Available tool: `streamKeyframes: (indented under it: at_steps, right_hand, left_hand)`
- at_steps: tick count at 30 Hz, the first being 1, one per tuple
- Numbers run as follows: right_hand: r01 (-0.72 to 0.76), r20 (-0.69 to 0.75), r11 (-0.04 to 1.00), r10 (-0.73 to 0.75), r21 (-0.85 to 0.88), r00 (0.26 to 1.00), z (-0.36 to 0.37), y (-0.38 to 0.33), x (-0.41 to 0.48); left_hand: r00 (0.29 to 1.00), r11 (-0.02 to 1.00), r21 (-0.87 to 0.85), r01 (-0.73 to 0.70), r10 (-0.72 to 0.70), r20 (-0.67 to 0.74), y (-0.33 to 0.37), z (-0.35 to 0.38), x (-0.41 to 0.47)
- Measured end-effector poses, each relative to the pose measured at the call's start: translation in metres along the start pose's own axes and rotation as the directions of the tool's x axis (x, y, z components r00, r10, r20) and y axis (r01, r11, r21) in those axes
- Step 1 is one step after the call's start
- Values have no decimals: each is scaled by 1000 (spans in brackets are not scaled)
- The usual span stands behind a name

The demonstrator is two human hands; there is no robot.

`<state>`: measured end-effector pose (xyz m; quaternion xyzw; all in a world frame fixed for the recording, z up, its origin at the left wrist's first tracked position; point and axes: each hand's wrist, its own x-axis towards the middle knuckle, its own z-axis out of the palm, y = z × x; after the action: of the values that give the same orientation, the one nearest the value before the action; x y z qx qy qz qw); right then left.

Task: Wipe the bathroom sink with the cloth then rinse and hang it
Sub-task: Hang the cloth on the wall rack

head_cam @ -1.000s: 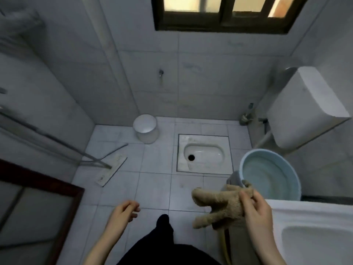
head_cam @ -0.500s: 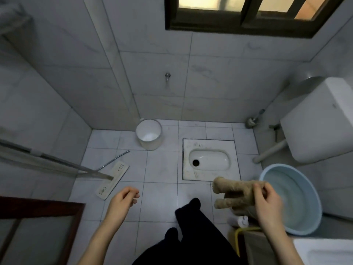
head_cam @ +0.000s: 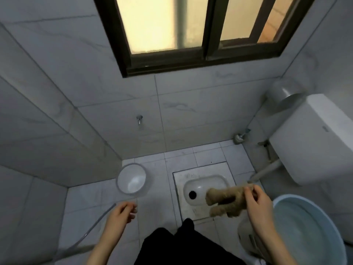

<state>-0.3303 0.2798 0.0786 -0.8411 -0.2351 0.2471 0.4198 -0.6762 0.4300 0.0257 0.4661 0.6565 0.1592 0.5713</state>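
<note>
This is a small bathroom, tiled pale grey on the walls and white on the floor. A squat toilet [head_cam: 205,190] is set into the floor, with a white cistern [head_cam: 313,138] on the wall to its right and a toilet brush [head_cam: 240,136] in the corner. A tap [head_cam: 139,119] juts from the back wall under a dark-framed frosted window [head_cam: 191,35], and a white bin [head_cam: 131,178] and a blue basin [head_cam: 295,197] stand on the floor.
</note>
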Motion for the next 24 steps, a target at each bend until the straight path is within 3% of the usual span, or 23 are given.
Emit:
streamKeyframes:
  at_steps: [5, 10, 12, 18, 24]
  right_hand:
    - [32, -101, 998, -26, 52, 995, -4, -41, 40]
    - [43, -305, 998, -25, 53, 952, -5, -61, 68]
    - [39, -392, 996, -4, 82, 920, -9, -72, 76]
    - [68, -620, 988, 33, 138, 784, -41, -115, 84]
    - [83, -747, 993, 4, 80, 665, -103, -166, 69]
  left_hand:
    - [977, 986, 52, -155, 146, 156, 107, 32, 60]
    - [910, 969, 153, -193, 118, 397, 161, 81, 119]
    - [856, 932, 236, -275, 125, 502, 180, 102, 140]
    - [581, 757, 281, -590, 158, 798, 267, 167, 160]
    - [203, 633, 36, -773, 194, 960, 359, 256, 122]
